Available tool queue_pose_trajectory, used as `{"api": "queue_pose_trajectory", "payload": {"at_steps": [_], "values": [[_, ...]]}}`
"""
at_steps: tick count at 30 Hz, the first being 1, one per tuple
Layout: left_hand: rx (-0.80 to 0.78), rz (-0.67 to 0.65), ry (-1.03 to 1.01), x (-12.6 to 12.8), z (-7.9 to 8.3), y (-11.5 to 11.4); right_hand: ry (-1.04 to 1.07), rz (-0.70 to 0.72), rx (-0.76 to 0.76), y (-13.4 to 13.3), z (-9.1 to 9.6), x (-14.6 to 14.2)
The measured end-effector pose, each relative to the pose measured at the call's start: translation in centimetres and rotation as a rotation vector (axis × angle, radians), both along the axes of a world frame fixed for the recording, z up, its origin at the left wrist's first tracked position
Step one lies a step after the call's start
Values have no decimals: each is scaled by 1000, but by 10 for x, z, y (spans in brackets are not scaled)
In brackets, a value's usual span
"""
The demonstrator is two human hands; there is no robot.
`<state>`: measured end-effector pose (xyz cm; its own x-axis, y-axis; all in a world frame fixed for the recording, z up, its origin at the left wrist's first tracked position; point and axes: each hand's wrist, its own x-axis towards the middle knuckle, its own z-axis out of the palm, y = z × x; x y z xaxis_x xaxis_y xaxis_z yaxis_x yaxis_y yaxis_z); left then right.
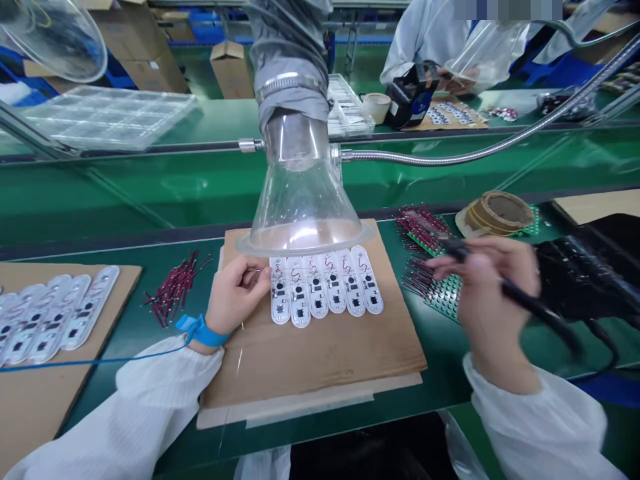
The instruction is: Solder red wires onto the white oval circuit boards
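A row of several white oblong circuit boards lies on a brown cardboard sheet, under a clear funnel-shaped fume hood. My left hand, with a blue wrist strap, rests at the left end of the row, fingers pinched on a thin solder wire. My right hand is off to the right of the boards, above green panels, closed around a black soldering iron whose tip points left.
Red wire pieces lie left of the cardboard. More white boards sit on another cardboard at far left. Green panels with red wires, a tape roll and a black stand are at right. Another person works across the belt.
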<state>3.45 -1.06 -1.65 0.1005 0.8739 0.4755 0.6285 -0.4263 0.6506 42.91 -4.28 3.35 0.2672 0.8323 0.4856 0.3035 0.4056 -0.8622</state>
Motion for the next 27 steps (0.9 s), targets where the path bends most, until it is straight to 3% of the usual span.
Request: {"api": "queue_pose_trajectory", "payload": {"at_steps": [4, 10, 27], "values": [[53, -39, 4, -5, -3, -1, 10, 167, -69, 10, -32, -59], [62, -59, 49, -4, -2, -2, -63, 280, -99, -5, -60, -51], [108, -85, 147, 2, 7, 0, -372, 261, -136, -6, -59, -44]]}}
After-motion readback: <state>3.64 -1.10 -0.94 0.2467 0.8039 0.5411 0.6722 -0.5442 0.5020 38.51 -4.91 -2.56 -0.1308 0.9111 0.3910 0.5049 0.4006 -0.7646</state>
